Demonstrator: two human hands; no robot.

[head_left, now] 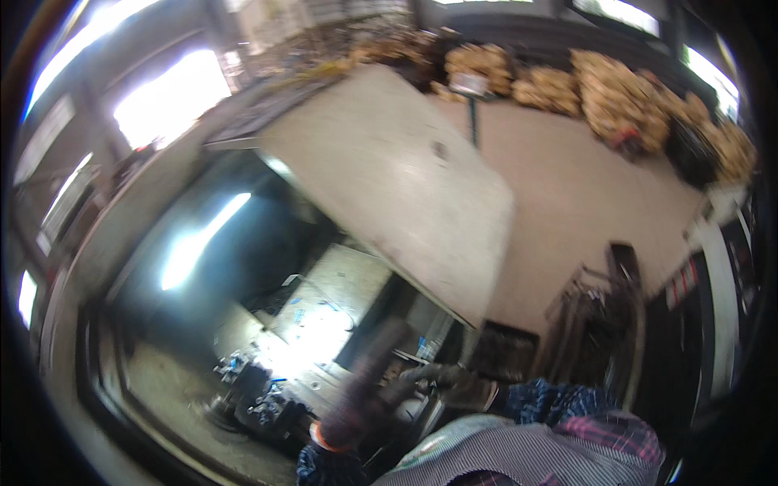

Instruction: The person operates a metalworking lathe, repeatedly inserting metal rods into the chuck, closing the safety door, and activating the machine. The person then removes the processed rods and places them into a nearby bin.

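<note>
My left hand (357, 404), in a dark purplish knit glove with an orange cuff, reaches into the opening of a metalworking machine (453, 243). My right hand (440, 379), in a dark grey glove, is close to it on the right, near the opening's front edge. Both are blurred, and I cannot tell what either one holds. Left of my left hand stands a tool-holder assembly (261, 392) with blue and metallic bits about it. A brightly lit metal slide cover (331, 297) lies beyond, with a thin bent pipe (325, 291) over it.
A lit tube lamp (206, 240) shines inside the enclosure. At right are a black bin (506, 350) and a dark metal cart or rack (589, 328). Tan sacks or bundles (620, 103) are piled along the far wall. A green post (473, 118) stands on the floor.
</note>
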